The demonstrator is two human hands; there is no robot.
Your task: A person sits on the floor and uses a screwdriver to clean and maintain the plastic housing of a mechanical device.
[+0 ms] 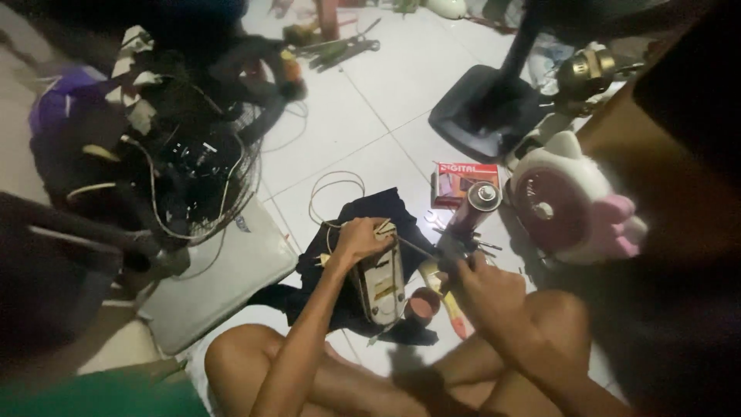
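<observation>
While the left hand (361, 238) is clamping the cream appliance casing (380, 284) on the dark cloth (363, 224) at lower centre, the right hand (472, 279) is gripping a thin probe (417, 248); pinning it firmly should be helping.

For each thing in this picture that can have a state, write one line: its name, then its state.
Left hand: gripping the top end of the cream device.
Right hand: closed on a thin tool.
Cream device: lying flat on the black cloth.
Spray can: standing upright, uncapped.
Red box: lying on the floor, closed.
Pink-and-white fan: on its side.
Fan base: upright.
</observation>
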